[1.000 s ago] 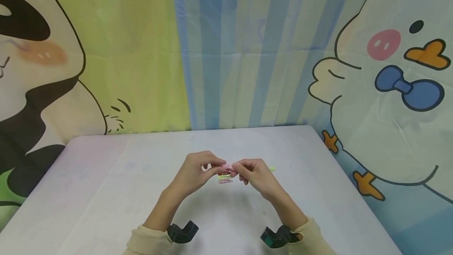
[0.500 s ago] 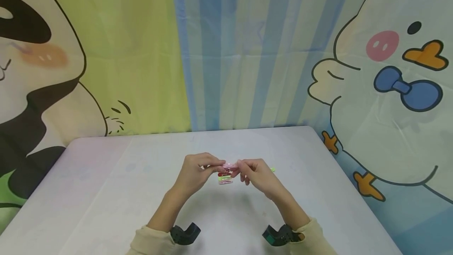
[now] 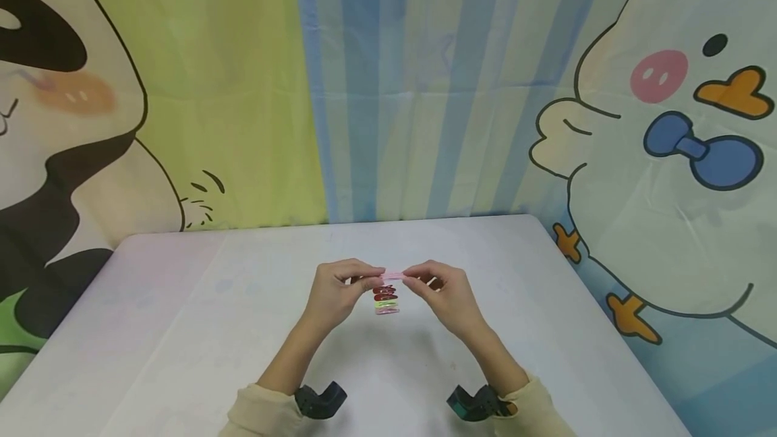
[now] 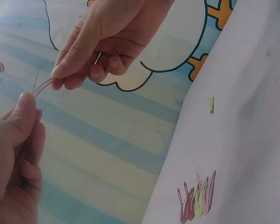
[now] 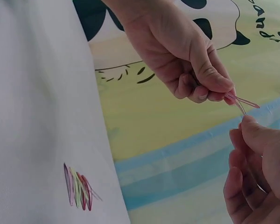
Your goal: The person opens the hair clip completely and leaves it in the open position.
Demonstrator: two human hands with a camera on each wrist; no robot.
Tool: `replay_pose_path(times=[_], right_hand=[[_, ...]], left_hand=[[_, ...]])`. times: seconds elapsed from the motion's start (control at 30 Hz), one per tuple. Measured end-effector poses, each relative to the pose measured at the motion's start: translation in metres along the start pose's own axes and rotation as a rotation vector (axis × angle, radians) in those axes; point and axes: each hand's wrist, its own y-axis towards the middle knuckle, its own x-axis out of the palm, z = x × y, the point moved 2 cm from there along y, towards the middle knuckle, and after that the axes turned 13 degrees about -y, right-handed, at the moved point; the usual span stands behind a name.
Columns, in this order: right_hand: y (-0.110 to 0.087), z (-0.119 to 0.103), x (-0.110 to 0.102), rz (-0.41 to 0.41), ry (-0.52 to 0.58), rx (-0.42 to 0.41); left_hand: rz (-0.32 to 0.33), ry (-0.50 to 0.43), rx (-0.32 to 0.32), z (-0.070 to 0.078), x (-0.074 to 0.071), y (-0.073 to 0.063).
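Observation:
A pink snap hair clip (image 3: pixel 392 276) is held above the table between my two hands. My left hand (image 3: pixel 340 297) pinches one end between thumb and fingertips, and my right hand (image 3: pixel 446 297) pinches the other. In the right wrist view the hair clip (image 5: pixel 248 101) looks spread apart, its two parts forming a narrow V. Below the hands, a row of hair clips (image 3: pixel 385 299) in dark red, yellow-green and pink lies on the table. A separate yellow-green clip or small bundle (image 4: pixel 211 105) shows in the left wrist view; the right hand hides it in the head view.
The white table (image 3: pixel 182 329) reaches back to a printed curtain (image 3: pixel 400 86) with cartoon animals and stripes. A dark wrist camera (image 3: pixel 320 400) is strapped to the left wrist, and another camera (image 3: pixel 479 403) to the right.
Both hands have lifted the pink hair clip slightly up and away from the row. The right hand has shifted up and right, uncovering more of the row and covering the separate yellow-green piece.

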Motion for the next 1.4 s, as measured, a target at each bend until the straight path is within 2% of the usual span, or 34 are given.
replay_pose_path(times=[0.2,0.5,0.73,0.97,1.13,1.4], right_hand=[[0.002,0.007,0.003,0.044,-0.063,-0.027],[0.010,0.027,0.019,0.015,-0.115,0.006],[0.011,0.035,0.025,-0.009,-0.188,-0.041],[0.009,0.042,0.030,-0.106,-0.319,-0.121],[0.007,0.045,0.032,-0.151,-0.356,-0.147],[0.006,0.044,0.031,-0.161,-0.394,-0.148]], left_hand=[[-0.021,0.040,-0.036,-0.012,0.002,0.000],[-0.067,0.198,-0.046,-0.029,0.001,0.001],[-0.170,0.287,-0.098,-0.038,-0.001,-0.001],[-0.277,0.352,-0.087,-0.046,-0.001,-0.004],[-0.305,0.387,-0.090,-0.047,0.000,-0.005],[-0.308,0.413,-0.095,-0.048,0.002,-0.007]])
